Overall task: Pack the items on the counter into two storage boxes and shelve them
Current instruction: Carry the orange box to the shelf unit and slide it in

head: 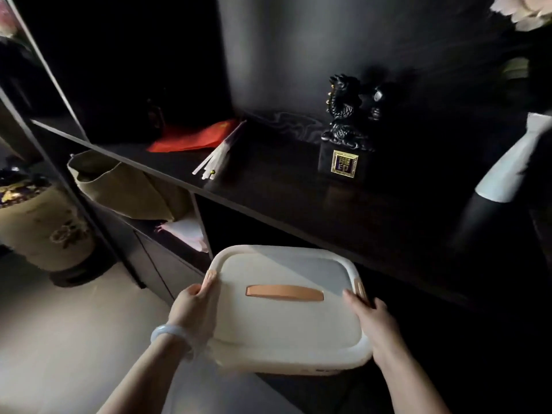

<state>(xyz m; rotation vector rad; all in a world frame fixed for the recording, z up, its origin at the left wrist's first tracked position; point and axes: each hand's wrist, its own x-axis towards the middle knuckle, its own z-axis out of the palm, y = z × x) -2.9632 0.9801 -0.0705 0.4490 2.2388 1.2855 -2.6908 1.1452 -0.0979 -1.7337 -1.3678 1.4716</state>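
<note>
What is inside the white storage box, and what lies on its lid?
The white storage box is covered by its lid, so its contents cannot be seen. On the lid lies only a tan handle.

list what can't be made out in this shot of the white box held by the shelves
1. Contents of the storage box: head view, the shut lid covers them.
2. Fingertips of the left hand and right hand: head view, tucked under the box's rim.
3. Lower compartment: head view, deep shadow.
4. Dark object behind the red sheet: head view, too dim to identify.
5. Flowers: head view, cut off by the top edge.
</note>
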